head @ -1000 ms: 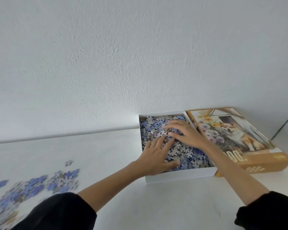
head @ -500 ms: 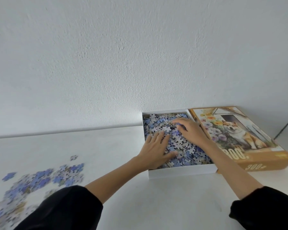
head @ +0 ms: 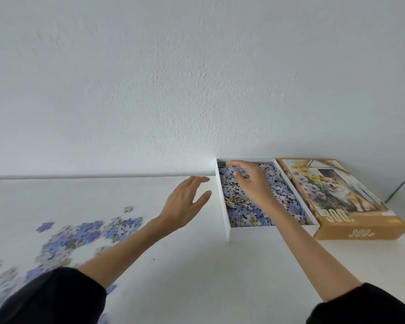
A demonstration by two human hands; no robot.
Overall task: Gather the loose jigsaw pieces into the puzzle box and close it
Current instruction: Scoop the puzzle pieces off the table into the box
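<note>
The white puzzle box (head: 227,226) stands open against the wall, filled with blue and white jigsaw pieces (head: 248,211). My right hand (head: 250,181) hovers over the far end of the box, fingers spread, holding nothing. My left hand (head: 185,202) is open above the table just left of the box, fingers apart and empty. Loose jigsaw pieces (head: 84,232) lie scattered on the table at the left. The orange lid (head: 351,206), with a dog picture, lies face up right beside the box.
The white table (head: 197,277) meets a white wall at the back. Black sleeves cover both forearms near the bottom edge. A dark line marks the room corner at the far right.
My left hand has lifted out of the box and moved left over the table. My right hand has shifted toward the far left corner of the box.
</note>
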